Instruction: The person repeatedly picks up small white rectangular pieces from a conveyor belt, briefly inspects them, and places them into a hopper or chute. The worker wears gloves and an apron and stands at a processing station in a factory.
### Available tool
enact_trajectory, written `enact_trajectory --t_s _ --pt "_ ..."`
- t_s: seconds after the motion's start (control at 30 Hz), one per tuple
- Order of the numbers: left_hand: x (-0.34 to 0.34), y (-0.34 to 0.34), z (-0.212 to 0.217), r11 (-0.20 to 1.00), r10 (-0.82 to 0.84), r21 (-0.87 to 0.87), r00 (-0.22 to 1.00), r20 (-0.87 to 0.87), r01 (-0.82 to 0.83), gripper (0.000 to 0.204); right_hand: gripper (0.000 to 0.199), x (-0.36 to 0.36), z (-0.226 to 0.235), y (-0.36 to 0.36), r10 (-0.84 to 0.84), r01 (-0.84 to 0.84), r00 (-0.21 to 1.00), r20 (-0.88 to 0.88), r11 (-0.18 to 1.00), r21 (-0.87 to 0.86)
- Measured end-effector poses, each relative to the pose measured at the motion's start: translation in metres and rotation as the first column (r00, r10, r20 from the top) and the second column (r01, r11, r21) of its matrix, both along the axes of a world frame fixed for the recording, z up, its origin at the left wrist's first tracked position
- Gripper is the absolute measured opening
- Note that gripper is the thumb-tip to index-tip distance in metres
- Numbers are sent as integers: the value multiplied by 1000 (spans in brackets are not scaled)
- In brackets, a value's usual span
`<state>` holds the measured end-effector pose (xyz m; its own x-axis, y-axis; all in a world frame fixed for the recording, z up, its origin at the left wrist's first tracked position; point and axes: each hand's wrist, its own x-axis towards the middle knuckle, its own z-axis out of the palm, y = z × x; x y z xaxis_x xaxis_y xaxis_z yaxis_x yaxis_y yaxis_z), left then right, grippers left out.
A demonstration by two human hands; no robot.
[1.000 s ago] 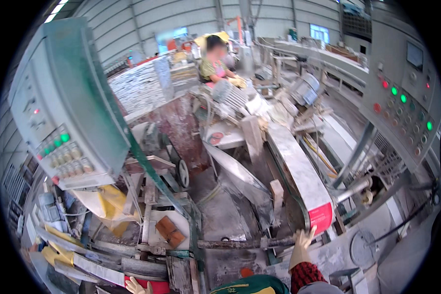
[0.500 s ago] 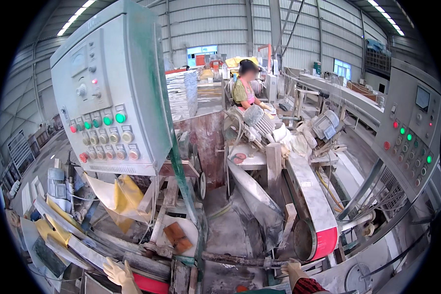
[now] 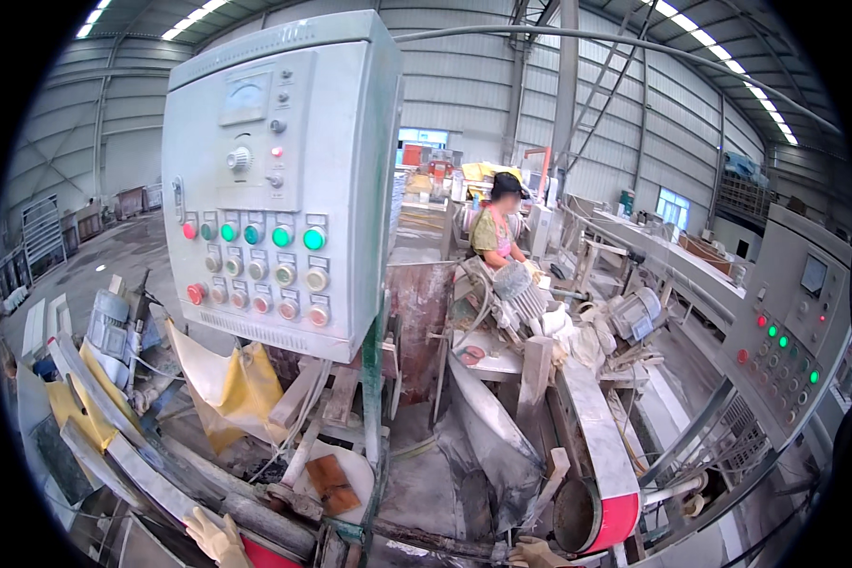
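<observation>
My left hand (image 3: 216,540), in a cream glove, is open at the lower edge with its fingers apart. It is beside the red end of a conveyor belt (image 3: 263,553) and holds nothing that I can see. My right hand (image 3: 537,553), gloved too, is low in the view, close to the end of a dirty horizontal bar (image 3: 435,538). The lower edge cuts it off, and its grip cannot be made out. To its right is a second belt conveyor (image 3: 592,417) with a red end (image 3: 617,523).
A grey control cabinet (image 3: 265,180) with lit buttons stands tall at left; another control cabinet (image 3: 793,322) is at right. A co-worker (image 3: 498,222) is busy behind dusty motors (image 3: 521,292). Yellow-and-white sheeting (image 3: 237,379) hangs below the left cabinet. A brown tile (image 3: 333,485) lies near the bar.
My view has tilted up and turned left, so the left cabinet sits further right. Both hands appear lower, the right one also further left, with its sleeve out of view.
</observation>
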<state>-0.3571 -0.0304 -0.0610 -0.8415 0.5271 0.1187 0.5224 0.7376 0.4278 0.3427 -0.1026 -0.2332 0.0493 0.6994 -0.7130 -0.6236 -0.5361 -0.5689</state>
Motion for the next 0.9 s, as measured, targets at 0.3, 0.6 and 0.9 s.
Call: enact_trajectory --t_s 0.3,0.6,0.9 --pt "-1 -7 7 1000 -20 -17 999 50 21 88 44 -68 -1 26 94 -64 949 301 992 -108" --pt "73 -34 48 983 -142 -105 986 86 151 81 37 -12 -101 -2 259 -118 429 -866 966 230" --pt "118 -68 18 936 -322 -165 946 -48 310 81 37 -85 2 3 62 -55 994 93 996 -77"
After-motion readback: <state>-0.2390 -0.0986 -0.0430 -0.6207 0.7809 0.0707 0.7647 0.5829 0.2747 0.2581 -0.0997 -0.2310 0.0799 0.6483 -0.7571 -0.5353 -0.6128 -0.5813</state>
